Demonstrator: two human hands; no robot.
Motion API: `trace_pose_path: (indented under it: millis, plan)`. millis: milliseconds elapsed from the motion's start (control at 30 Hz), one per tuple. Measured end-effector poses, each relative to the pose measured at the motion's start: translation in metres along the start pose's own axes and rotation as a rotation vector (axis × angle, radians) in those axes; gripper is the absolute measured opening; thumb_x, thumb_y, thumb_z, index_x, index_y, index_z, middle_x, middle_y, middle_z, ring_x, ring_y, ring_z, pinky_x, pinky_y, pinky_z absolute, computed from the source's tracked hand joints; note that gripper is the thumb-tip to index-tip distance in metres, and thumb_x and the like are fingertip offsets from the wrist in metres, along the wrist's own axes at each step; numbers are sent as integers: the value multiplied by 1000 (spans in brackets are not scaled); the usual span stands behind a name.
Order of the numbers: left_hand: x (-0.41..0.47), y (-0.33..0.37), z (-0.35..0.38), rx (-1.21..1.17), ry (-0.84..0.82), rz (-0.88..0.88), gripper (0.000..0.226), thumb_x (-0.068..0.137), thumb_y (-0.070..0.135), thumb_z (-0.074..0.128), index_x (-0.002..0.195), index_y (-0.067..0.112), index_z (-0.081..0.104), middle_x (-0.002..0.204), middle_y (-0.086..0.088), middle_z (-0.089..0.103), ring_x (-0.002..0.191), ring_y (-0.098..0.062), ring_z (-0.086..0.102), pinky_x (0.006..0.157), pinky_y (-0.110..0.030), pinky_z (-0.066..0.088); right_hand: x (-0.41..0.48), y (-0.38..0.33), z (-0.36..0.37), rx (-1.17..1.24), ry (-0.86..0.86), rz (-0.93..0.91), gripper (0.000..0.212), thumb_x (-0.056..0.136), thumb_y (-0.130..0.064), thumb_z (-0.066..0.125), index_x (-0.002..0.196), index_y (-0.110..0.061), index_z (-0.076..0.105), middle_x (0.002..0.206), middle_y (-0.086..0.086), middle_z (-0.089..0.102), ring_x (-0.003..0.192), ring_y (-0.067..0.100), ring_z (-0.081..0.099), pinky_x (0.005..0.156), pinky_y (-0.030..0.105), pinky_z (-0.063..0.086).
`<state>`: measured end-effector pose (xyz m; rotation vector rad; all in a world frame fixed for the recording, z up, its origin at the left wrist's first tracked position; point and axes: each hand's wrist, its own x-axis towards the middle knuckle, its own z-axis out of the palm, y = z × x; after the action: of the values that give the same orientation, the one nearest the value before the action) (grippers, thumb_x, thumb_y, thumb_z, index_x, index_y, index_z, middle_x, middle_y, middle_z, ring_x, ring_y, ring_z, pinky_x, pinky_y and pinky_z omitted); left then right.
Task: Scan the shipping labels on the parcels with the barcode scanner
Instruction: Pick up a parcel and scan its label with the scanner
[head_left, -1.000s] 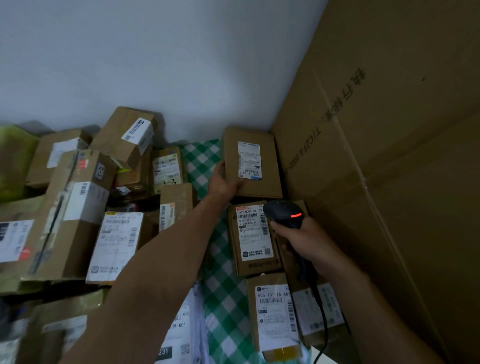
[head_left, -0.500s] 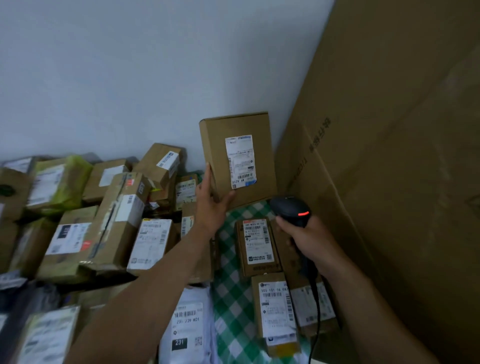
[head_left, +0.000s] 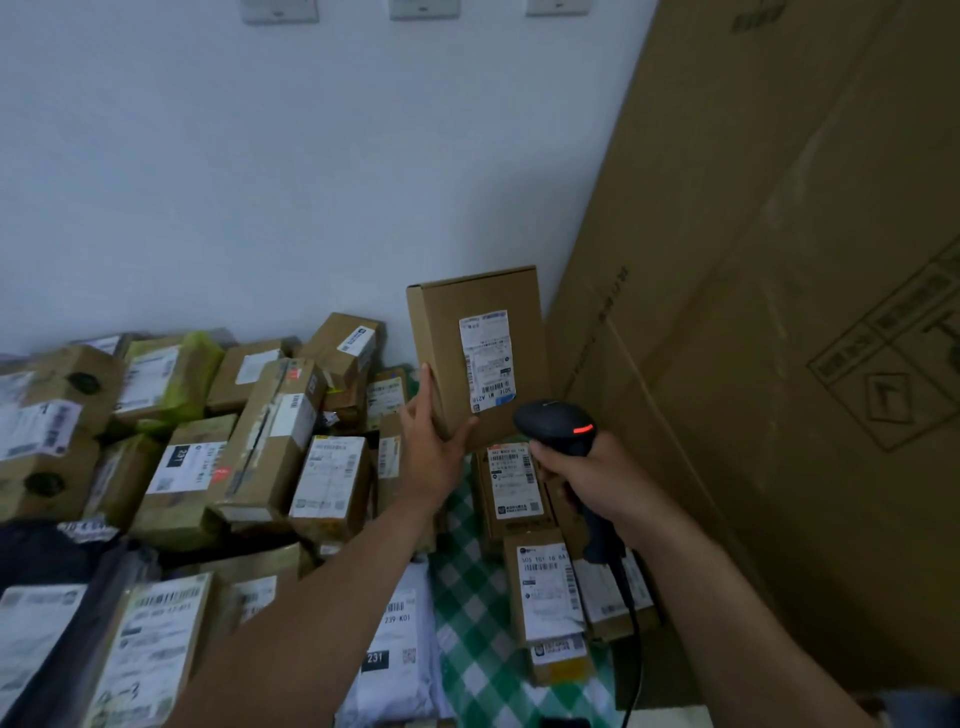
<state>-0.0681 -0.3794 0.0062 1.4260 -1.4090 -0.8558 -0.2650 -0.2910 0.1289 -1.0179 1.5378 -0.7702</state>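
Left hand (head_left: 434, 441) has lifted the box (head_left: 447, 364) off the checked cloth (head_left: 467, 597) and now holds it upright, label (head_left: 488, 358) facing the camera. Right hand (head_left: 597, 483) has raised the scanner (head_left: 558, 423) to just below the box's lower right corner.

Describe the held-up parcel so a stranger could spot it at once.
Find the huge cardboard box on the right. Just left of it, the left hand holds one parcel upright before the white wall. It alone is raised above the pile, beside the black scanner.
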Motion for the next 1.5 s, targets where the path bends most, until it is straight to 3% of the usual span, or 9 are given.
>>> trace_pose_path:
  millis: [67,167,233,467,633,833,967,1133,1500]
  plan:
    - [-4,1,1,-11,0,-29,105,89,24,79,155,61,7,144,2,31,137,-19,42,113,-51,46,-2,2,0,15,-4,10,19,94,-34,74,93,-15,75,71,-3,70,56,9,57,53,24,46]
    - [-9,0,3,12,1,-35,103,90,17,79,161,41,9,142,2,28,129,-5,30,114,-37,35,-5,3,-1,-5,-11,10,16,95,-34,74,93,-18,74,70,-5,70,56,8,58,54,24,47]
    - [-9,-4,4,3,-4,-58,103,90,19,79,162,41,8,137,4,25,129,-10,30,111,-36,34,-5,5,-2,-26,-8,7,16,95,-34,73,92,-18,73,70,-4,70,54,7,58,54,24,46]
    - [-8,-8,6,-8,-19,-134,105,89,25,79,162,47,7,135,5,28,128,-16,37,108,-42,42,2,9,0,-39,7,16,17,94,-34,74,99,-17,73,72,-5,71,51,3,57,52,22,46]
    - [13,-23,12,-131,47,-143,101,81,60,78,159,54,15,149,-3,47,135,-24,52,106,-57,51,12,13,-5,-12,30,51,20,97,-28,71,90,-9,73,73,-3,71,48,3,57,50,21,46]
    - [55,-20,32,-100,53,-233,99,86,29,80,158,54,16,153,-1,44,142,-24,43,111,-60,45,36,28,-14,23,24,99,7,97,-22,71,92,-25,67,56,-15,68,48,-3,62,55,19,45]
    - [84,-25,50,-133,-23,-322,90,89,9,76,161,32,27,152,-4,49,143,-26,44,114,-54,42,59,45,-17,-1,24,153,7,97,-26,71,91,-27,66,52,-20,65,63,4,65,65,25,45]
    - [111,-57,71,-124,-126,-449,83,87,10,78,156,27,36,148,-6,54,139,-31,50,111,-62,45,87,68,-22,-25,43,258,5,96,-28,72,95,-25,69,51,-18,64,69,11,62,67,30,46]
    - [110,-97,98,-3,-276,-569,64,98,15,67,156,20,38,148,-12,55,135,-32,53,112,-49,47,119,83,-18,-33,42,312,17,93,-32,75,106,-20,72,74,-4,70,68,13,63,65,31,49]
